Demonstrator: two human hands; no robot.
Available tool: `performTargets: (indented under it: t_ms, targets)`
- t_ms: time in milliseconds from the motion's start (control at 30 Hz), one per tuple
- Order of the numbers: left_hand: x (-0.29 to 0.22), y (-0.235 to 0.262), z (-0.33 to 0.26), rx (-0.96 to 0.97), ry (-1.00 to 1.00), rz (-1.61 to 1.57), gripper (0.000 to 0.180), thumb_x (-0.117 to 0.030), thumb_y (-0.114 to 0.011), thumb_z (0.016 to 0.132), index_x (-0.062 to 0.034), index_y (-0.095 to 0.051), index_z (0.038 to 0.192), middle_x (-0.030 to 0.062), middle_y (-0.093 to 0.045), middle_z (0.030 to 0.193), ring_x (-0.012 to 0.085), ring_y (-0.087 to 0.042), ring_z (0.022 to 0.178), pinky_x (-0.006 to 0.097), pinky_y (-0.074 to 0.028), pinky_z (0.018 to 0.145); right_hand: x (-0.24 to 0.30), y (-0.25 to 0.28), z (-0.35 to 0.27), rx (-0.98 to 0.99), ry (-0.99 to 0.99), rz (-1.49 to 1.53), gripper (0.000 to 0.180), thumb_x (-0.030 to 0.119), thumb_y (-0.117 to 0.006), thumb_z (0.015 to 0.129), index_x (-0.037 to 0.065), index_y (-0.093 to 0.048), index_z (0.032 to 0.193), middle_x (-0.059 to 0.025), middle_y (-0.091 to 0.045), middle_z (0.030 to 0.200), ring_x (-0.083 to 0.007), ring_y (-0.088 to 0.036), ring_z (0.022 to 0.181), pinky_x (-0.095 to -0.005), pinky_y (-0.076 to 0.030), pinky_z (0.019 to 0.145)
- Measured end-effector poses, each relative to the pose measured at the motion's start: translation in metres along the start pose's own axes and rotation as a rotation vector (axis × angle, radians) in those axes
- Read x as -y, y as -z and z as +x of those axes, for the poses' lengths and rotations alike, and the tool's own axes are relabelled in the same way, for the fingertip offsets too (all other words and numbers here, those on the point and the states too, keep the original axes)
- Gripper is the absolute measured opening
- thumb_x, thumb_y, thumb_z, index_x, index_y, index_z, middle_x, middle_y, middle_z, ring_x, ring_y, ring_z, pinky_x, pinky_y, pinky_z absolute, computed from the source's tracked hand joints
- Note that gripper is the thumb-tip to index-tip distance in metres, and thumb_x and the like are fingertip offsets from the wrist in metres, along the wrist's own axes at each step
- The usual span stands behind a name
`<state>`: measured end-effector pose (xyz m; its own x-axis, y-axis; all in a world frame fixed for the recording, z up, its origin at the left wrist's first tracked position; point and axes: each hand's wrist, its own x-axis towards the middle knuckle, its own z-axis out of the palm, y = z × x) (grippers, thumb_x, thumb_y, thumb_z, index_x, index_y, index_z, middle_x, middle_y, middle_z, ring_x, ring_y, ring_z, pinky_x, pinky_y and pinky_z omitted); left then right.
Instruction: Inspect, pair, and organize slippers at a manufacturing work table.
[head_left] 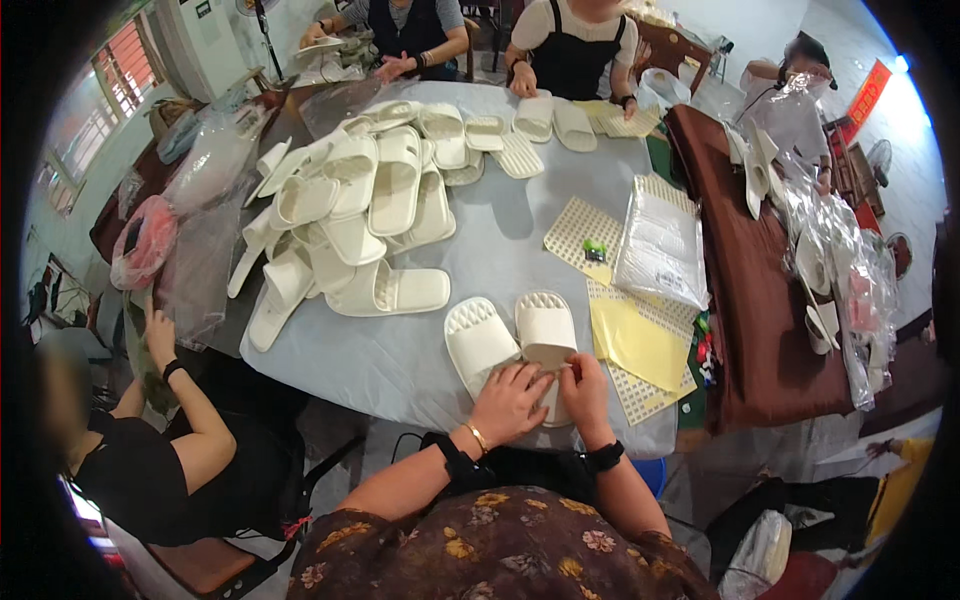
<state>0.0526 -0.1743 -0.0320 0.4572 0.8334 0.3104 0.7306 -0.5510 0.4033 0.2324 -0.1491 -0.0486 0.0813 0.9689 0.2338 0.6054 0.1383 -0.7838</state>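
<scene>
A pair of cream slippers lies side by side at the table's near edge, the left slipper (478, 338) angled and the right slipper (546, 328) nearly straight. My left hand (510, 402) lies over their heel ends, fingers stretched out and slightly apart, covering part of both footbeds. Against the right slipper's strap edge, my right hand (586, 396) has its thumb and fingers bent together in a pinch. Whatever is between those fingertips is too small or hidden to make out.
A heap of cream slippers (350, 200) covers the table's left side. Sticker sheets (643, 350), a small green object (595, 250) and a white plastic-wrapped pack (660, 250) lie to the right. Beyond stands a brown padded bench (750, 330). Several other people work around the table.
</scene>
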Motion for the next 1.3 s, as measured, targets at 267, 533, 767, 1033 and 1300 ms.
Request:
performTargets:
  t_ms: [267, 533, 767, 1033, 1300]
  targets:
    - [-0.003, -0.003, -0.001, -0.003, 0.007, 0.056, 0.053, -0.035, -0.067, 0.085, -0.0128, -0.060, 0.132, 0.0103, -0.055, 0.132, 0.0301, -0.051, 0.121, 0.045, -0.041, 0.101, -0.014, 0.003, -0.005, -0.011, -0.072, 0.100, 0.014, 0.006, -0.064, 0.091, -0.001, -0.064, 0.104, -0.0083, -0.066, 0.085, -0.0151, -0.063, 0.074, -0.0304, -0.051, 0.069]
    - [0.000, -0.006, -0.004, 0.015, 0.008, -0.006, 0.053, -0.033, -0.068, 0.085, -0.0107, -0.059, 0.133, 0.0109, -0.055, 0.137, 0.0324, -0.050, 0.125, 0.047, -0.038, 0.106, -0.010, 0.014, -0.009, -0.019, -0.182, 0.339, 0.013, 0.005, -0.061, 0.093, -0.001, -0.064, 0.104, -0.0121, -0.068, 0.087, -0.0190, -0.066, 0.076, -0.0311, -0.052, 0.070]
    - [0.004, -0.009, -0.007, -0.100, -0.030, -0.091, 0.042, -0.023, -0.070, 0.084, -0.0059, -0.064, 0.122, 0.0145, -0.059, 0.130, 0.0349, -0.054, 0.120, 0.046, -0.041, 0.104, -0.004, 0.034, -0.021, -0.077, -0.122, 0.237, 0.012, 0.004, -0.062, 0.092, -0.001, -0.065, 0.102, -0.0107, -0.067, 0.084, -0.0171, -0.063, 0.073, -0.0305, -0.051, 0.067]
    - [0.009, 0.004, -0.012, -0.159, 0.006, -0.210, 0.027, -0.014, -0.069, 0.084, -0.0045, -0.069, 0.109, 0.0141, -0.063, 0.120, 0.0345, -0.058, 0.111, 0.045, -0.044, 0.098, -0.001, 0.026, -0.028, 0.002, 0.024, 0.138, 0.013, 0.004, -0.063, 0.089, 0.003, -0.067, 0.102, -0.0125, -0.064, 0.090, -0.0273, -0.065, 0.077, -0.0361, -0.052, 0.068]
    - [0.006, 0.012, -0.025, -0.118, 0.101, -0.107, 0.030, -0.017, -0.069, 0.085, -0.0060, -0.069, 0.113, 0.0124, -0.061, 0.127, 0.0337, -0.055, 0.117, 0.046, -0.041, 0.101, 0.012, 0.014, -0.018, 0.012, 0.240, -0.023, 0.017, 0.003, -0.067, 0.085, 0.005, -0.071, 0.101, -0.0128, -0.063, 0.093, -0.0326, -0.063, 0.082, -0.0394, -0.051, 0.072]
